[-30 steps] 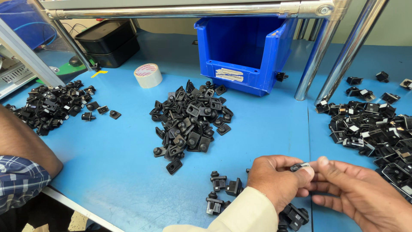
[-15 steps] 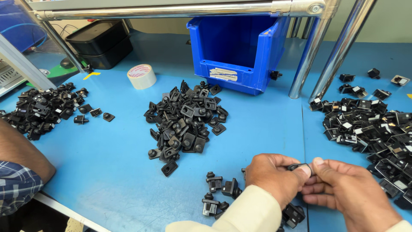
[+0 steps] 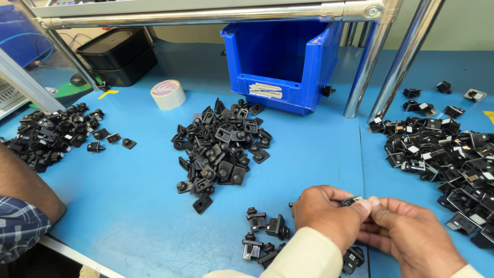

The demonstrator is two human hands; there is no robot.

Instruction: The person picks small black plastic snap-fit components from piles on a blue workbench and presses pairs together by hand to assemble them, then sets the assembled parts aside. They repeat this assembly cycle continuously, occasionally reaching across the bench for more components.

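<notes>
Left hand (image 3: 329,211) and right hand (image 3: 411,234) brought together just in front of the blue bin (image 3: 280,62), low at the near edge of the blue table (image 3: 128,206). Small black plastic part (image 3: 352,201) pinched between the fingertips of both hands, with fingers curled closed around it. Mostly hidden by the fingers; only a dark rounded edge and a small pale spot visible, so exact shape hard to tell.

Possible trouble, as a judgement only: very small part, held only at the tips, so easy to slip and fall among the loose black pieces (image 3: 265,237) lying just below the hands, and then hard to find again. Also possible to mix it with the wrong heap: middle pile (image 3: 221,149) directly in front of the bin, right pile (image 3: 442,149) with pale labels to the right of the bin, far pile (image 3: 49,134) well to the left of the bin. Another person's forearm (image 3: 23,188) resting far left of the bin, near that heap. Tape roll (image 3: 168,94) just left of the bin.
</notes>
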